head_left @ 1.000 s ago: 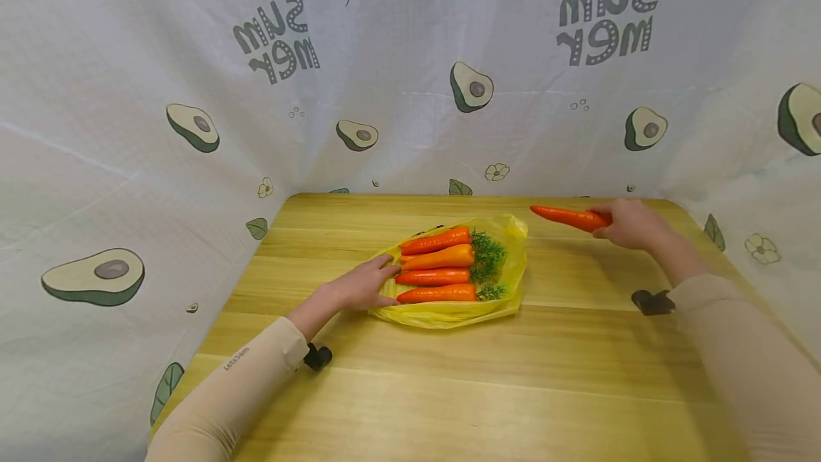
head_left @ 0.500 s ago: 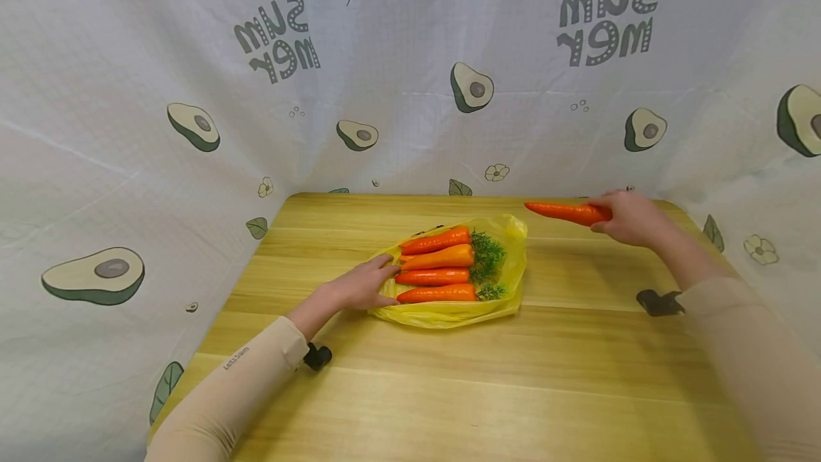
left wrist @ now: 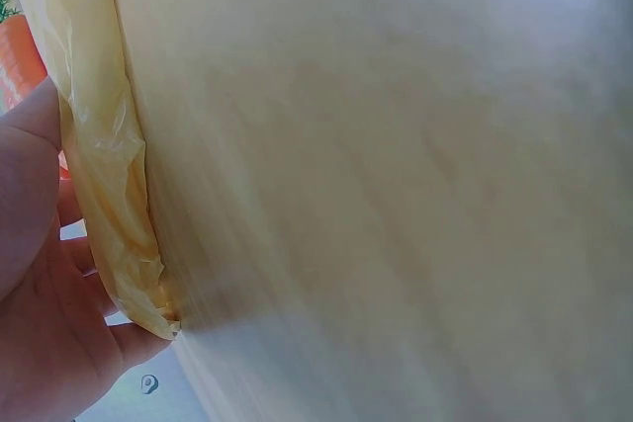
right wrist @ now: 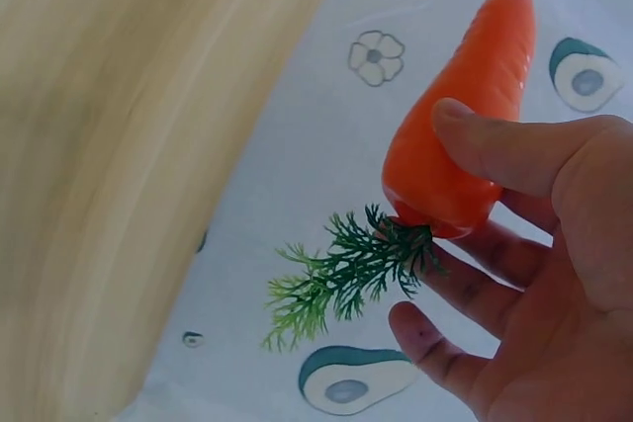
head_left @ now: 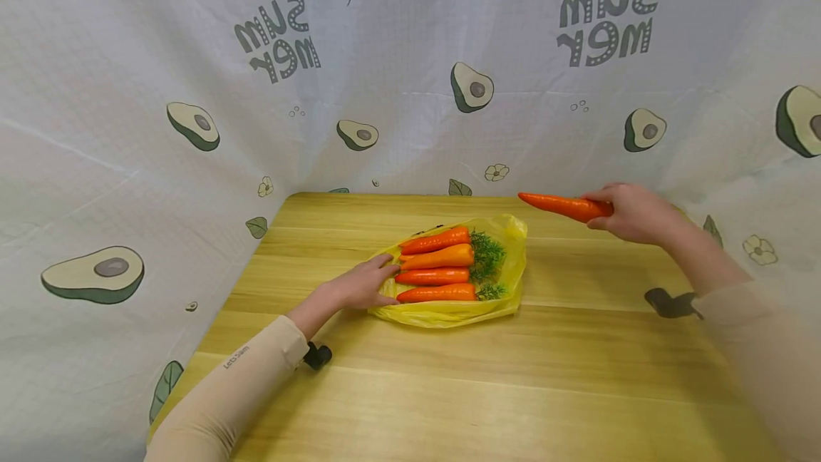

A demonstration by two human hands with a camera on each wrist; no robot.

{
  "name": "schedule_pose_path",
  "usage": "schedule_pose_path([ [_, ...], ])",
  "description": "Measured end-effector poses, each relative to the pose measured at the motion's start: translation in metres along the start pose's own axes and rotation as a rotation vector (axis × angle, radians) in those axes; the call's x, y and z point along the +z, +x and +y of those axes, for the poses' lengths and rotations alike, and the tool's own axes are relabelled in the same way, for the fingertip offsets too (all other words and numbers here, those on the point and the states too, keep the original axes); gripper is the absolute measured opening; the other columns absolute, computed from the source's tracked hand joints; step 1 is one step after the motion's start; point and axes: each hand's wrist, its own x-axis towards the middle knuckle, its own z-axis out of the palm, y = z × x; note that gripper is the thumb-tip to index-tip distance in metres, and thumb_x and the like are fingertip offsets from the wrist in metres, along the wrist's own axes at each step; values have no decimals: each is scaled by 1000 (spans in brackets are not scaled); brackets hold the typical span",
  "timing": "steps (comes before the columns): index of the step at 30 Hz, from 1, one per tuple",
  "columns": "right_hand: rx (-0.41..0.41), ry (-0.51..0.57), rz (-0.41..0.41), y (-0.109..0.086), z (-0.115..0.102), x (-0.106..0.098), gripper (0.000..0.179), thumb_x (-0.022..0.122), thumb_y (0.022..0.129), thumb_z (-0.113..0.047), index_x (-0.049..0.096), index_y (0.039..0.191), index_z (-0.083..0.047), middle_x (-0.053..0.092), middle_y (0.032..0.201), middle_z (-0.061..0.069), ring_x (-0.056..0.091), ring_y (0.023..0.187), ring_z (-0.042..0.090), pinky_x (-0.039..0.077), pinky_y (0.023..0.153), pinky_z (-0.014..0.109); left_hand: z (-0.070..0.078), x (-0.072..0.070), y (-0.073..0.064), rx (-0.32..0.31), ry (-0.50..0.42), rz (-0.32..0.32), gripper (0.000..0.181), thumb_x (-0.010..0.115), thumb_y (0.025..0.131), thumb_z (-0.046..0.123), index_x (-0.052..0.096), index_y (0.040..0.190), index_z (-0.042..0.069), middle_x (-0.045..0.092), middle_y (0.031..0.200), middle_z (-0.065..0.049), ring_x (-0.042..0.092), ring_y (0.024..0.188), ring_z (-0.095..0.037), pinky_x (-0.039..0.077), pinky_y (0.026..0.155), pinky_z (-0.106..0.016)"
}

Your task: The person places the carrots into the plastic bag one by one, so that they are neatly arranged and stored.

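Note:
A yellow plastic bag lies on the table, and several orange carrots with green tops are lined up in it. My left hand rests at the bag's left edge by the carrot tips. Its fingers are spread, with the bag's edge against them in the left wrist view. Above the table at the right, my right hand holds a single carrot, tip pointing left. The right wrist view shows thumb and fingers around its thick end, with a leafy green top hanging below.
The wooden table is bordered by a white curtain printed with avocados, at the back and both sides. A black wrist device sits under the left forearm and another black device by the right one.
My right hand has risen with the carrot, which has shifted slightly up and left in the head view. The left hand and the bag have stayed in place.

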Motion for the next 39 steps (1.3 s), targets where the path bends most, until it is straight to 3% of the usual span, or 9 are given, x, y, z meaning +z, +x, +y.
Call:
schedule_pose_path([
  [7,-53,-46,19,-5,-15,-9,46,78,86,-17,66,125,5,65,94,12,53,80,27,42,67,38,0,0,1,8,-3,4,78,66,95,51,39,155,10,25,164,-19,34,148,-38,32,120,-49],
  [17,-85,-91,12,-8,-49,-18,52,80,86,-24,66,130,-1,68,104,13,56,82,26,46,68,40,0,-2,1,12,-7,3,77,67,94,50,40,154,10,25,164,-20,35,147,-39,34,119,-50],
  [29,-194,-102,64,-11,-85,-13,47,82,83,-20,70,126,-6,68,102,9,57,80,24,48,71,41,0,-2,1,11,-11,3,77,67,94,50,41,154,10,26,164,-19,35,147,-38,33,119,-50],
  [39,-248,-96,54,-11,-114,-6,41,83,83,-19,73,122,-10,67,101,6,59,80,21,51,70,42,3,-3,-1,2,-10,-1,77,67,94,49,40,155,10,25,164,-19,35,147,-38,33,119,-49],
])
